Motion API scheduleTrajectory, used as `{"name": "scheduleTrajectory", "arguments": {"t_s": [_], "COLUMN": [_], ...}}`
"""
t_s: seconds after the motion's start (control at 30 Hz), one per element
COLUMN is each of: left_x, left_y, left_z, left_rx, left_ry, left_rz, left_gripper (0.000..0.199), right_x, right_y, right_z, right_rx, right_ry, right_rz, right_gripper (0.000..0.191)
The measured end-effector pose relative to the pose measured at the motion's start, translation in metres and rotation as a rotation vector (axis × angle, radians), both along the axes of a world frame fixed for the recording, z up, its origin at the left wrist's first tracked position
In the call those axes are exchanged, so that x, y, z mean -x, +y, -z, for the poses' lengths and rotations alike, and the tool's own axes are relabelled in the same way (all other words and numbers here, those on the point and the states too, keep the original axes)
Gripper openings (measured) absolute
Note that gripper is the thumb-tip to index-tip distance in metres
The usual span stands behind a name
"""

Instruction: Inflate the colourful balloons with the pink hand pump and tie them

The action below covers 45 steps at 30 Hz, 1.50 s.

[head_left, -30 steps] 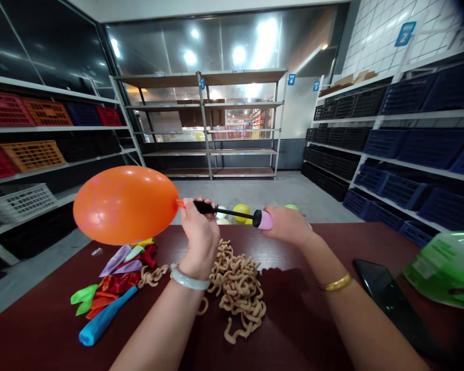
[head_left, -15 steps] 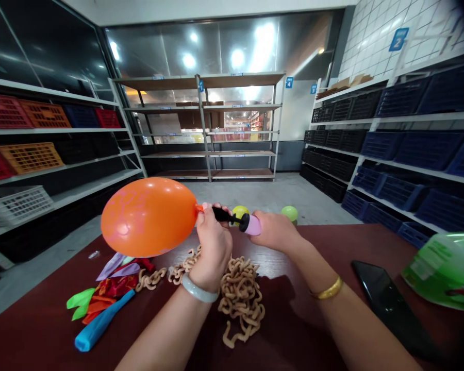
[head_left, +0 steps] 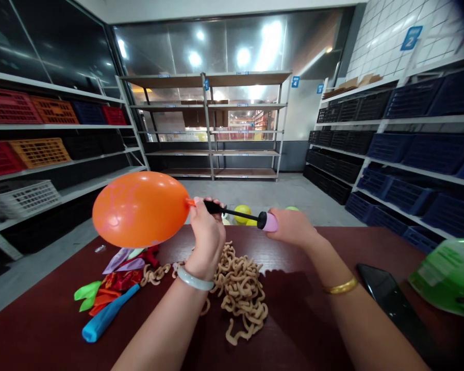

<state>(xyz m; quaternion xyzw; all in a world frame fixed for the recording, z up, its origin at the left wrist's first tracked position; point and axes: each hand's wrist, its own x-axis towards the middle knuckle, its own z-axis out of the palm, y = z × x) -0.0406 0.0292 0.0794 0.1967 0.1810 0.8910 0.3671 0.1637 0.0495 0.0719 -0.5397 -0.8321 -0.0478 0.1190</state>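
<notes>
An inflated orange balloon points left, its neck fitted on the nozzle of a black hand pump. My left hand is closed around the pump body and the balloon's neck. The pump's pink handle is gripped in my right hand, with a length of black rod showing between the hands. Below them lies a heap of curled tan pieces. To its left are uninflated balloons, among them a blue one, a green one and purple ones.
On the dark red table, a black phone and a green and clear package lie at the right. Yellow balloons show beyond the far edge. Shelves with crates line both sides.
My right hand has moved right with the pink handle, so more of the pump rod shows. My left hand and the orange balloon have shifted slightly left. The view has turned a little.
</notes>
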Motion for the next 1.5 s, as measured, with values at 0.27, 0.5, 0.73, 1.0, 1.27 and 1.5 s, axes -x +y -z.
{"name": "scheduleTrajectory", "arguments": {"t_s": [0.27, 0.5, 0.73, 1.0, 1.27, 1.5], "left_x": [-0.056, -0.034, 0.021, 0.007, -0.053, -0.033], "left_y": [-0.016, -0.012, 0.000, 0.001, -0.015, -0.009], "left_z": [0.024, 0.014, -0.009, 0.001, 0.024, 0.018], "left_rx": [0.022, 0.034, 0.079, 0.004, 0.033, 0.034], "left_ry": [0.021, 0.040, -0.030, -0.002, 0.035, 0.053], "left_rz": [0.131, 0.155, 0.029, -0.015, 0.107, 0.158], "left_gripper": [0.025, 0.022, 0.016, 0.016, 0.027, 0.028], "right_x": [0.023, 0.029, 0.010, 0.003, 0.025, 0.024], "right_y": [-0.016, -0.014, 0.001, 0.000, -0.014, -0.008], "right_z": [0.001, 0.004, 0.005, 0.000, 0.000, 0.005], "right_rx": [-0.045, 0.001, 0.081, 0.060, 0.032, 0.051], "right_ry": [0.035, 0.086, 0.090, 0.029, 0.065, 0.122], "right_rz": [-0.064, -0.058, -0.074, -0.048, -0.088, -0.095], "right_gripper": [0.033, 0.032, 0.037, 0.037, 0.038, 0.036]}}
